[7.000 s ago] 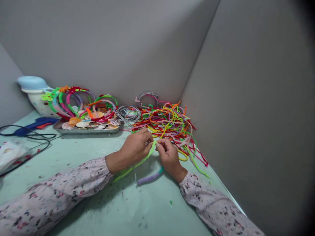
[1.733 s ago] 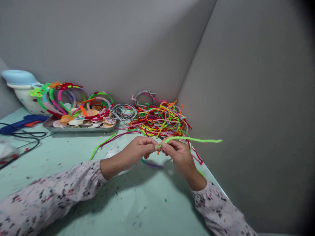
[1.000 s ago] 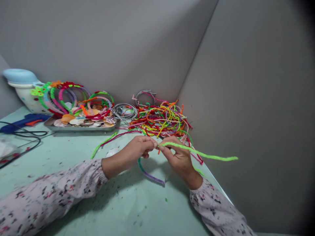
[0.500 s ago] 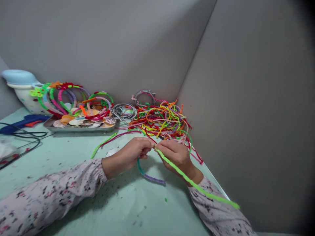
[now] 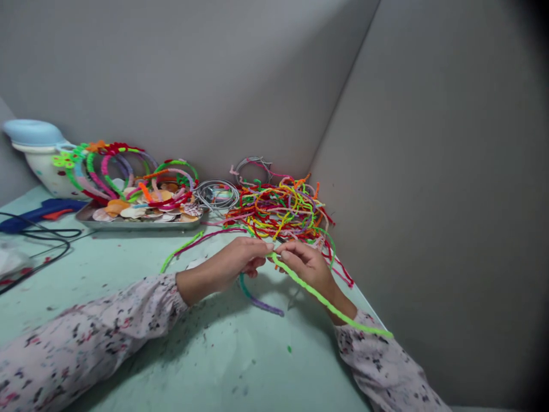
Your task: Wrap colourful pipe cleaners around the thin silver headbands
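Note:
My left hand is closed, its thumb and finger pinching at the end of a lime green pipe cleaner. Below that hand curves a teal and purple pipe cleaner, its upper part hidden in the fingers. Just to the right, my right hand is closed too, thumb and fingertips pinched at the same spot on the green strand. The strand's long free part slants down over my right wrist and sleeve. How the strands meet between the fingertips is too small to make out.
Behind my hands lies a tangled heap of coloured pipe cleaners beside coiled grey wire. A metal tray holds shells and wrapped hoops. Further left are a blue glue gun, its black cord and a blue-lidded white container.
The green pipe cleaner's free end has swung up and left. My right fingertips have shifted slightly at the join, and the purple end has moved a little left.

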The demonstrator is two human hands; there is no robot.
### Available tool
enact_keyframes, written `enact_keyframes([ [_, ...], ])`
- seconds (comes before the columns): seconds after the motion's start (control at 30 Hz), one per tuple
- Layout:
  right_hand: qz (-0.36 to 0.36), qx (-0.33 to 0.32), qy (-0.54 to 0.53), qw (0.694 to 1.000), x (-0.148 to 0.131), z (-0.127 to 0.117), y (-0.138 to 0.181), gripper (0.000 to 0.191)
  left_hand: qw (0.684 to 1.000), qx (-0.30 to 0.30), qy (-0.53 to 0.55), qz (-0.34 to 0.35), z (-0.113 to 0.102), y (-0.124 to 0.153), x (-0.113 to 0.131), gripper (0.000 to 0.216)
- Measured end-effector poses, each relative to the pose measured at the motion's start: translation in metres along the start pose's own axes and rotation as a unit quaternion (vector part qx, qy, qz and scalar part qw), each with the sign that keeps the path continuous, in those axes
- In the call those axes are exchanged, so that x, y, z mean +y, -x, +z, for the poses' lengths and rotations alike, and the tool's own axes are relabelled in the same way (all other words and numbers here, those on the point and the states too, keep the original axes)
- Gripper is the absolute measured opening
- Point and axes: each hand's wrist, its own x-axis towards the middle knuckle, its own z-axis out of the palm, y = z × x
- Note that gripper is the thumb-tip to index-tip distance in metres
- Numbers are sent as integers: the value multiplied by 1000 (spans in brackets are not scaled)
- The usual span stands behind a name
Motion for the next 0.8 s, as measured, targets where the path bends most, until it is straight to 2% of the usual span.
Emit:
enact_keyframes([
  [0.17,17,-2,-4,1000,1,1,0,23,999,16,-44,-1,-1,-2,-1,29],
  [0.4,27,11,10,1000,2,3,-1,24,992,37,-118,36,-2,-2,0,29],
  [0.63,29,34,25,999,2,4,-2,22,964,68,-243,84,1,-1,2,30],
  [0.8,33,36,13,999,3,5,-2,23,948,81,-289,108,1,-2,0,28],
])
